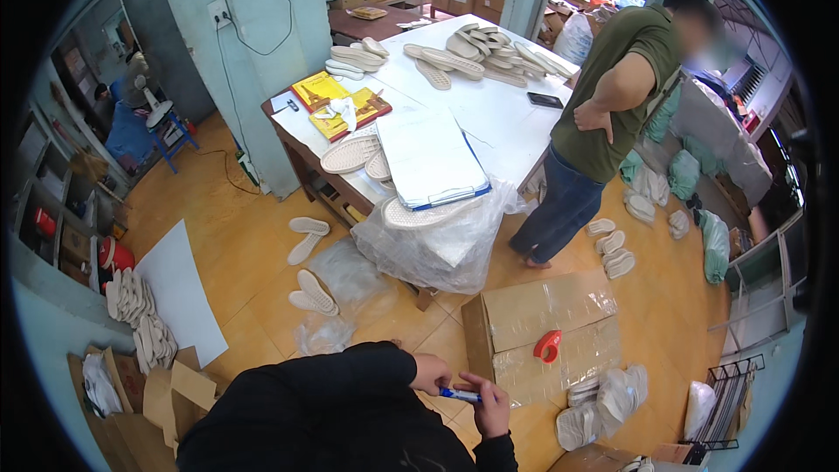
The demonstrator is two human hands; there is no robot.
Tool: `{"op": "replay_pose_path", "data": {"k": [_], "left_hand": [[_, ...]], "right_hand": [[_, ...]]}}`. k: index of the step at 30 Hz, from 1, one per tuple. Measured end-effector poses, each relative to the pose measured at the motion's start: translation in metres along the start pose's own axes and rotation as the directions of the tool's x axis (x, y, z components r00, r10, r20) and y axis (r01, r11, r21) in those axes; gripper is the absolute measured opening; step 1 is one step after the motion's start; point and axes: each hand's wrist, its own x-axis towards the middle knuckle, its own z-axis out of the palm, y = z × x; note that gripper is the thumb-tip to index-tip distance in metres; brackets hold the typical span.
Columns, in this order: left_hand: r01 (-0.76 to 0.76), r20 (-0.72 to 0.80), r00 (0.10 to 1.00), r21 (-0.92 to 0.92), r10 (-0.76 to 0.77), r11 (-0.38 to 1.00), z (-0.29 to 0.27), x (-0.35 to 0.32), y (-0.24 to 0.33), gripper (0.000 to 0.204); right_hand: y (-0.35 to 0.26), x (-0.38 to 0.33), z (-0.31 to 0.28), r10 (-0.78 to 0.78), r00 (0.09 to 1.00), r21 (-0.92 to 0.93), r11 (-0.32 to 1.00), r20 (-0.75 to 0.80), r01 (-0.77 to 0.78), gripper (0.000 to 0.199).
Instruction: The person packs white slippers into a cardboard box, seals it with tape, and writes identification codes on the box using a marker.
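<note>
Clamping left hand [430, 374] and right hand [491, 406] on blue marker [461, 394], closed carton [533, 313] nearby, contents hidden

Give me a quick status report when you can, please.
Left hand and right hand on blue marker. Carton closed. Red tape dispenser lying on top.
</note>
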Motion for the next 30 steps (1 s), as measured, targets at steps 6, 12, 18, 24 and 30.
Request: {"op": "replay_pose_path", "data": {"k": [6,12,18,24,30], "left_hand": [[-0.062,0.044,0.991,-0.668,0.123,0.742,-0.002,-0.007,0.000,0.035],[-0.262,-0.032,0.964,-0.264,0.263,0.928,-0.037,-0.001,-0.022,0.034],[0.086,-0.035,0.996,-0.003,-0.086,0.996,-0.068,-0.004,-0.065,0.036],[0.175,-0.129,0.976,-0.006,-0.174,0.985,-0.070,0.018,-0.085,0.034],[0.246,-0.222,0.942,-0.048,-0.250,0.968,-0.032,0.046,-0.057,0.036]], "right_hand": [[-0.019,-0.021,0.033,-0.023,0.962,0.522,0.837,-0.270,0.167,0.041],[-0.002,0.019,0.062,0.005,0.893,-0.162,0.983,-0.450,-0.087,0.028],[-0.015,-0.003,0.069,-0.056,0.676,-0.254,0.947,-0.735,-0.197,0.020],[0.020,-0.062,0.041,0.035,0.548,-0.421,0.601,-0.835,-0.680,0.047],[0.191,-0.154,-0.095,0.206,0.569,-0.490,0.333,-0.796,-0.806,0.045]]}}
